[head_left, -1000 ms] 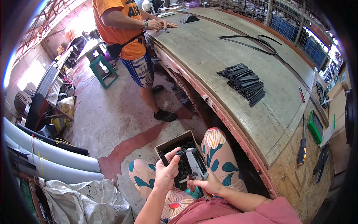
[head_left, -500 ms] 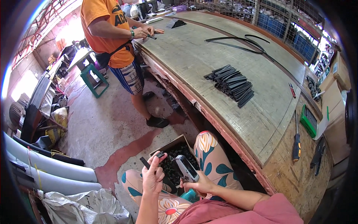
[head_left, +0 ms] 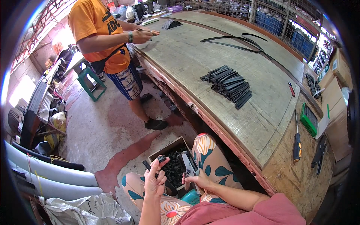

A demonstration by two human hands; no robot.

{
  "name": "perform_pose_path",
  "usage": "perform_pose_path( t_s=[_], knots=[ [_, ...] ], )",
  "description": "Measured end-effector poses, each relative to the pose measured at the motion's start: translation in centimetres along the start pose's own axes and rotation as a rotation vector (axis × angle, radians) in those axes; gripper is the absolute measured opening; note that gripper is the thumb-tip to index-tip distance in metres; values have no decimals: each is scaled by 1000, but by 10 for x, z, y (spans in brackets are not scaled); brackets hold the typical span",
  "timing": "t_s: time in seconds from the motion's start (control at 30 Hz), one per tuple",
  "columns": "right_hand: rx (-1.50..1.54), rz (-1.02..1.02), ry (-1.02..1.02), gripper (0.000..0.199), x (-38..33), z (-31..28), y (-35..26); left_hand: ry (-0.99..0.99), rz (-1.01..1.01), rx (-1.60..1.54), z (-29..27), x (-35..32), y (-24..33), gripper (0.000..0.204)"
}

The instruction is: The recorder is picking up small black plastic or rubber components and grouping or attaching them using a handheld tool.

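My left hand [head_left: 154, 180] is raised over my lap, its thumb and fingers pinching a short black strip [head_left: 147, 165] that looks bent or looped at the fingertips. Just right of it, my right hand [head_left: 198, 179] is wrapped round a grey metal staple gun [head_left: 189, 164], which points up and away from me. The two hands are apart. Below and beyond them, a cardboard box [head_left: 167, 145] on the floor holds many small black pieces [head_left: 173, 165]. A teal basin [head_left: 191, 197] shows partly under my right hand.
A large table [head_left: 180, 67] carries a pile of black strips [head_left: 228, 85], a long black loop [head_left: 240, 43], a screwdriver [head_left: 297, 148], a green box [head_left: 309, 120] and black pliers [head_left: 318, 155]. A co-worker in an orange shirt [head_left: 97, 30] stands at its far left side. A white sack [head_left: 86, 210] lies lower left.
The staple gun has turned more upright in my right hand. My left hand still pinches the strip. The co-worker's hands have shifted, and the whole view has tilted slightly.
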State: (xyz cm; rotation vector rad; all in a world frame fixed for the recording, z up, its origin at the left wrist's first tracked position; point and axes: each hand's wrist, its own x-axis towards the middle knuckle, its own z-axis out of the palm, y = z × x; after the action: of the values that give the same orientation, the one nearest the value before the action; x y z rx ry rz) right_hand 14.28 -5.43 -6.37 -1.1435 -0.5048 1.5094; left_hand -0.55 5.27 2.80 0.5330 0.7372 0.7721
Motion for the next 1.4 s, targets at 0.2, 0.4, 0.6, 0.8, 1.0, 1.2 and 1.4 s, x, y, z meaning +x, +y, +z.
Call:
perform_pose_path(
  t_s=[0.2,0.4,0.6,0.8,1.0,1.2,1.4],
  knots=[
    [21,13,5,18,1,1,2,34,-12,8,-9,-1,-2,28],
    [0,45,-14,18,2,-1,4,58,-2,9,-9,-1,-2,31],
    [-14,80,4,18,1,0,3,81,-2,18,-8,0,-3,31],
    [20,71,11,18,1,1,2,85,-14,18,-8,0,-5,31],
    [-5,13,18,18,3,-1,7,96,-23,21,-8,1,-7,30],
    [16,4,39,18,2,-1,6,111,-8,87,-10,2,-11,30],
    [4,-10,34,19,4,-2,11,137,-1,91,-9,3,-13,33]
  ],
)
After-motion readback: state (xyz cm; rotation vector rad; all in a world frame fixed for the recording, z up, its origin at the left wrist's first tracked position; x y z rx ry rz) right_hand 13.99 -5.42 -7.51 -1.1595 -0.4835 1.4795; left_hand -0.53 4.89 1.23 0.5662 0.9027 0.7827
